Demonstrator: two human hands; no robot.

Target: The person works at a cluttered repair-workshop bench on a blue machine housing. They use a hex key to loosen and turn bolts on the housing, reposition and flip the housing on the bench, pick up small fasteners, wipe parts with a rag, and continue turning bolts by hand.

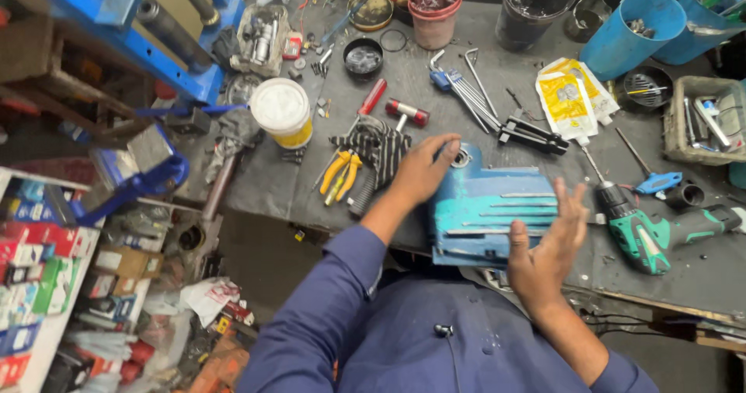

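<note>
The left hand (423, 168) lies flat on the blue ribbed casing (486, 214) at its ten o'clock corner, grip open. The right hand (548, 245), fingers spread and holding nothing, meets its four o'clock edge. The casing overhangs the table (684, 273) rim, with a green drill (649, 234) just beside at three o'clock.

2 yellow-white pouches (573, 98) on bench, upper right; colourful boxes (35, 276), possibly cartons, stacked far left.

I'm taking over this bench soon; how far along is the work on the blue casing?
Done: blue casing lies on the bench, tools out. In hand: left hand rests on its top corner, right hand open beside it. Left: green drill and hex keys lie untouched.
</note>
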